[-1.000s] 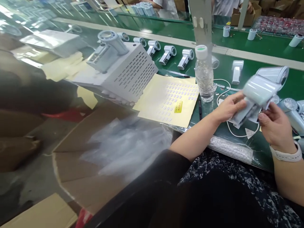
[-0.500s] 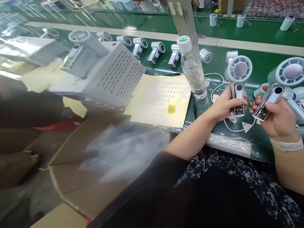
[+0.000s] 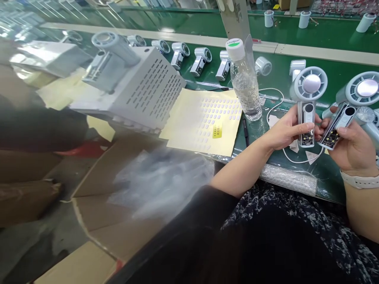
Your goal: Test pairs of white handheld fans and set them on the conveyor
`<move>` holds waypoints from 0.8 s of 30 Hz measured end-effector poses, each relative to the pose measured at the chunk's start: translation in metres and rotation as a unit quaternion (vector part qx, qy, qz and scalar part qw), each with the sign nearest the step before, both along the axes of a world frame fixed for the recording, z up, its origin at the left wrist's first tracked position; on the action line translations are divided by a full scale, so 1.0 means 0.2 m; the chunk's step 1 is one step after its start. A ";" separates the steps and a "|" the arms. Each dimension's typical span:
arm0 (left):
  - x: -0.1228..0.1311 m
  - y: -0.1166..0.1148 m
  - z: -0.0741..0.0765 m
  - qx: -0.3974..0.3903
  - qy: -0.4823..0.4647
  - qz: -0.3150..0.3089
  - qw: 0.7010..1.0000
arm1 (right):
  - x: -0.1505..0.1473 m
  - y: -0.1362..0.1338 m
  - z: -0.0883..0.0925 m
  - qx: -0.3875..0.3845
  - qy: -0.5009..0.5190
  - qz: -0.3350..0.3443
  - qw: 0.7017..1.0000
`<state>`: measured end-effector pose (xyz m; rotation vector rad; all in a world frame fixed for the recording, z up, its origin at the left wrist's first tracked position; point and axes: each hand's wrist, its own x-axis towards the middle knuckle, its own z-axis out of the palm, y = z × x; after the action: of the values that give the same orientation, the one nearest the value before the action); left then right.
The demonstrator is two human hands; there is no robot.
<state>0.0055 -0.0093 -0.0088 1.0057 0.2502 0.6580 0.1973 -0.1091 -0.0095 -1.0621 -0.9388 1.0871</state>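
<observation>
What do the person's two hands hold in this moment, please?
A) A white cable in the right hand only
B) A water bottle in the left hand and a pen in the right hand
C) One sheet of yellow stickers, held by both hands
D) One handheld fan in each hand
D. The left hand grips a handheld fan by its handle, and the right hand grips a second handheld fan.
</observation>
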 end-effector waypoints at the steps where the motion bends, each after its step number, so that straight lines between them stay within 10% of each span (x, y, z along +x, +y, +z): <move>1: 0.00 0.00 -0.01 0.003 0.005 0.002 1.000 | 0.01 0.00 0.00 -0.003 0.002 0.009 1.000; 24: 0.02 0.04 -0.02 0.055 0.025 0.047 0.997 | -0.13 -0.01 0.08 -0.045 0.095 -0.050 0.993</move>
<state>0.0092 -0.0020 -0.0129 1.1222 0.3100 0.7397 0.1716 -0.1111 0.0061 -1.0477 -0.6835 1.1352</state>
